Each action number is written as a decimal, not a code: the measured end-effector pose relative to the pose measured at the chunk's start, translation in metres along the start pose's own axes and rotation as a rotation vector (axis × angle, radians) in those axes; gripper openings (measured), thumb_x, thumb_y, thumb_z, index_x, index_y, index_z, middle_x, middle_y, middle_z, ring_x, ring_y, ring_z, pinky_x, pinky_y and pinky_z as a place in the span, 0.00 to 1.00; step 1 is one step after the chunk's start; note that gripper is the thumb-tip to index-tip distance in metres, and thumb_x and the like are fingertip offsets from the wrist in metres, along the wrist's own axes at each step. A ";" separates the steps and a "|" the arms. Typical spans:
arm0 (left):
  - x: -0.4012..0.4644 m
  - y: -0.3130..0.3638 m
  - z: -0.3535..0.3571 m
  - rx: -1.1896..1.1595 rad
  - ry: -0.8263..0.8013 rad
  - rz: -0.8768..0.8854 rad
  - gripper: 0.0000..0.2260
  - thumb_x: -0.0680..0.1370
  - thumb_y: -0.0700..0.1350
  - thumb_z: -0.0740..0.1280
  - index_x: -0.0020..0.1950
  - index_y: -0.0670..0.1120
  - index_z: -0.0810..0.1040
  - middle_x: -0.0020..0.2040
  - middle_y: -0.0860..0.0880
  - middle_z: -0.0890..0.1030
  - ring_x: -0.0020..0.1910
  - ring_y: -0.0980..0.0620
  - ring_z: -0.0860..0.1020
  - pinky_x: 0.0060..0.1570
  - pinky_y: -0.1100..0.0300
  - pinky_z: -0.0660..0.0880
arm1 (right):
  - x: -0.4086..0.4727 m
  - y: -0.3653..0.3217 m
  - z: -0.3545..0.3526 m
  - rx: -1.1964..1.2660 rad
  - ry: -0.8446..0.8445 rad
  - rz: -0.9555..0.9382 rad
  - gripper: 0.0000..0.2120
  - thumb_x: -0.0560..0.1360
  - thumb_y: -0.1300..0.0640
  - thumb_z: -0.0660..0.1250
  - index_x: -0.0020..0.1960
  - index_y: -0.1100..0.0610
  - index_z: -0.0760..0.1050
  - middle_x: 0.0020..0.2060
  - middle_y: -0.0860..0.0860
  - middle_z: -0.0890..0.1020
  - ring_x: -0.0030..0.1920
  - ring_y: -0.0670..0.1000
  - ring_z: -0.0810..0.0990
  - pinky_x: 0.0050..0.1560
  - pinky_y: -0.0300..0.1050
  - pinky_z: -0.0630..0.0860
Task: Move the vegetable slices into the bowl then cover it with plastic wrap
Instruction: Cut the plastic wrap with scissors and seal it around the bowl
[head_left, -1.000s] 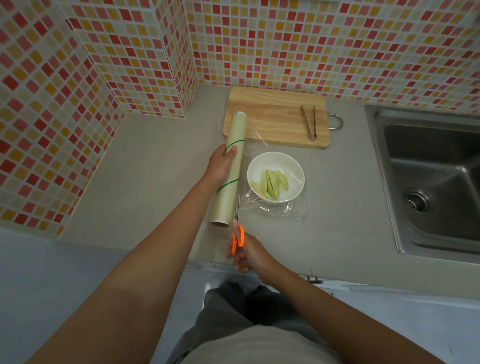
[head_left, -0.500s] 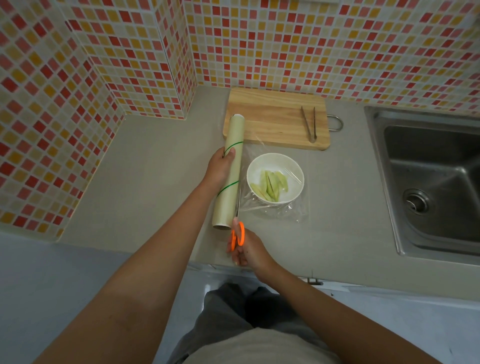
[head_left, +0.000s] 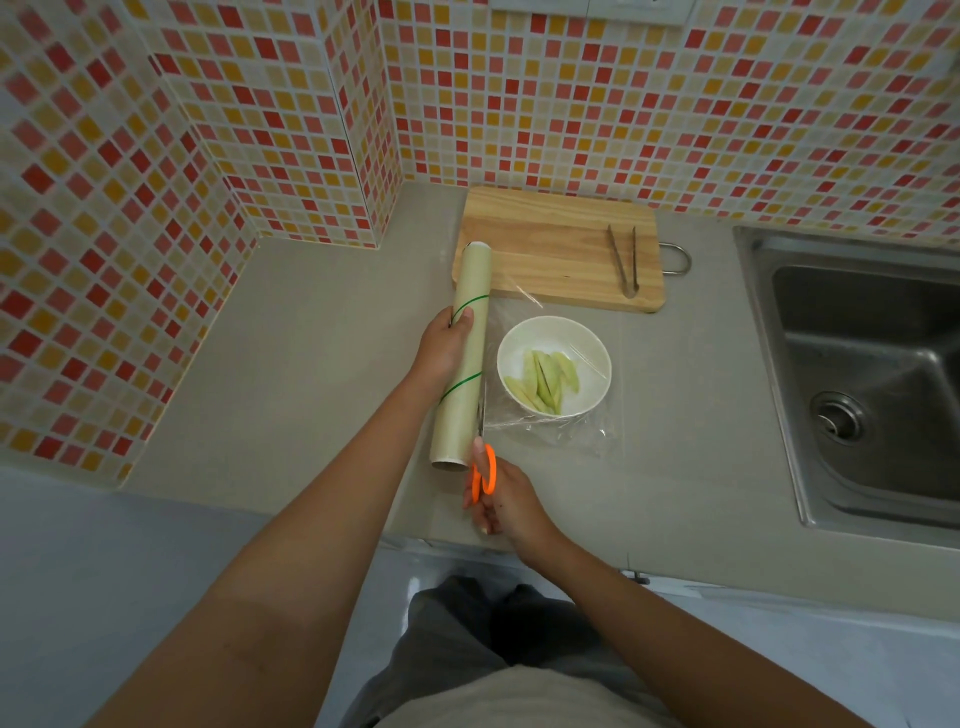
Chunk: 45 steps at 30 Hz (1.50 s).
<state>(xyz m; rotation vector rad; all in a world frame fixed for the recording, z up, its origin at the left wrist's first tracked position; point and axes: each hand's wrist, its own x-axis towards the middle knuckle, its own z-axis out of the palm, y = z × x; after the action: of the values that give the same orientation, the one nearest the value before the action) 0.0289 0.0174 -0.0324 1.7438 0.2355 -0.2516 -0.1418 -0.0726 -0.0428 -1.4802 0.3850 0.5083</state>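
resting near the counter's (head_left: 291, 364) front edge: white bowl (head_left: 592, 338) of green vegetable slices (head_left: 543, 382) under plastic wrap (head_left: 571, 434). left hand (head_left: 441, 348) grasps the wrap roll (head_left: 465, 358); right hand (head_left: 506, 506) grips orange scissors (head_left: 482, 462), blades at the film beside the roll. cutting board (head_left: 545, 249) with tongs (head_left: 623, 260) at the back edge.

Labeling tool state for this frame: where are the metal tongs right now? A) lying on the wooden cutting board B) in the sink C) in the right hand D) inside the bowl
A: the metal tongs lie untouched on the wooden cutting board, while the right hand grips orange-handled scissors and the left hand holds the plastic wrap roll.
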 end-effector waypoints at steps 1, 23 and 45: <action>0.000 0.000 0.000 0.001 -0.001 0.001 0.10 0.82 0.48 0.58 0.53 0.44 0.74 0.46 0.44 0.76 0.42 0.49 0.74 0.45 0.56 0.71 | 0.001 -0.001 0.000 0.000 0.005 0.000 0.28 0.70 0.31 0.59 0.34 0.58 0.70 0.27 0.53 0.76 0.19 0.47 0.67 0.23 0.36 0.65; -0.002 0.001 0.001 0.042 -0.025 0.017 0.10 0.82 0.48 0.57 0.51 0.42 0.74 0.42 0.44 0.74 0.39 0.49 0.72 0.37 0.58 0.69 | 0.013 -0.025 -0.006 0.013 0.098 -0.057 0.26 0.76 0.38 0.60 0.35 0.61 0.71 0.27 0.56 0.74 0.18 0.48 0.66 0.23 0.37 0.64; -0.004 0.006 0.001 0.052 -0.057 0.019 0.12 0.82 0.49 0.57 0.52 0.42 0.75 0.46 0.43 0.78 0.41 0.48 0.75 0.41 0.57 0.72 | 0.031 -0.050 -0.009 0.097 0.110 -0.151 0.22 0.79 0.47 0.61 0.29 0.56 0.69 0.26 0.56 0.73 0.16 0.41 0.69 0.18 0.32 0.63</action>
<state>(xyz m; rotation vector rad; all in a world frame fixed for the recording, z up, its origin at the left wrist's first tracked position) 0.0273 0.0153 -0.0256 1.7864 0.1724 -0.2952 -0.0881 -0.0800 -0.0179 -1.4340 0.3755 0.2843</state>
